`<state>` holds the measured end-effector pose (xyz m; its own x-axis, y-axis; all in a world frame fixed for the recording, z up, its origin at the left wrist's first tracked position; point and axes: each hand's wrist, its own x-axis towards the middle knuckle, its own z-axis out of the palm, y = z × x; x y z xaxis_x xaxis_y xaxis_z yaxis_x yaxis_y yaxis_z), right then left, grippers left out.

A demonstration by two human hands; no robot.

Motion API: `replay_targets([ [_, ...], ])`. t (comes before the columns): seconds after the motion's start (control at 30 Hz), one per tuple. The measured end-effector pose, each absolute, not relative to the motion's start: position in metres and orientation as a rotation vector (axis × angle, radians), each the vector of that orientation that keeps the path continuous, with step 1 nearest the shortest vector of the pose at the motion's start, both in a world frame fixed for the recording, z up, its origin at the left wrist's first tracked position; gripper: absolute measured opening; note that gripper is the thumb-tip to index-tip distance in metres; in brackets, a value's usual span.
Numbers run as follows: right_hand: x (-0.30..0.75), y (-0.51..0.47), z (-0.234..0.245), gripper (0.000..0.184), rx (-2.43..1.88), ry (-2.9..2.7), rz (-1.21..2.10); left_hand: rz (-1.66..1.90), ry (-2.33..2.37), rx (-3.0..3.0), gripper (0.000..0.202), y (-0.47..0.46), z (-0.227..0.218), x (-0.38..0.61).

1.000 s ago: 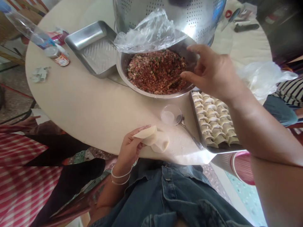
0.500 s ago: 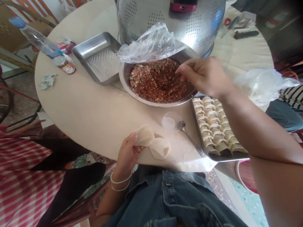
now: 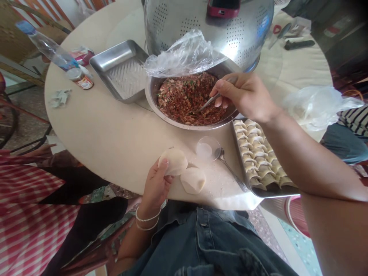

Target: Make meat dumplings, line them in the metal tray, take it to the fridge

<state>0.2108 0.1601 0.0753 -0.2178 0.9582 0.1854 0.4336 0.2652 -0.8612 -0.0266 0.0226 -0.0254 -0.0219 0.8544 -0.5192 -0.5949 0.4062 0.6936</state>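
Note:
My left hand (image 3: 157, 180) pinches a round dumpling wrapper (image 3: 174, 161) between thumb and fingers, close to the table's front edge. Beside it, more wrappers (image 3: 193, 181) lie on the tabletop. Over the right side of a metal bowl (image 3: 169, 122), my right hand (image 3: 244, 94) grips the handle of a utensil (image 3: 211, 100). Its lower end sits in the minced meat filling (image 3: 184, 96), so I cannot tell spoon from fork. Crumpled plastic wrap (image 3: 184, 57) covers the bowl's far rim. A small clear dish (image 3: 206, 148) with whitish liquid stands between wrappers and bowl, next to a spoon (image 3: 232, 170).
Rows of folded dumplings (image 3: 257, 153) fill a tray at right, partly under my right forearm. Behind the bowl rises a large colander (image 3: 189, 25) with a phone (image 3: 223, 8) on it. An empty metal tray (image 3: 100, 63), jar (image 3: 79, 78) and bottle (image 3: 47, 48) stand left. Another person's checkered clothing (image 3: 25, 230) shows lower left.
My right hand has shifted and turned, so more of the utensil's handle shows. The wrapper in my left hand has been raised and now faces the camera more fully.

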Motion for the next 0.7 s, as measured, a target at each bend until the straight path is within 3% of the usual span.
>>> replay_targets([
  [0.23,0.195,0.161,0.082,0.027,-1.167,-1.628,1.044,1.201,1.092,0.146,0.020,0.024,-0.019,-0.023],
  [0.7,0.230,0.150,0.080,0.032,-1.079,-1.179,0.901,1.168,0.879,0.025,0.035,0.031,0.017,-0.012],
])
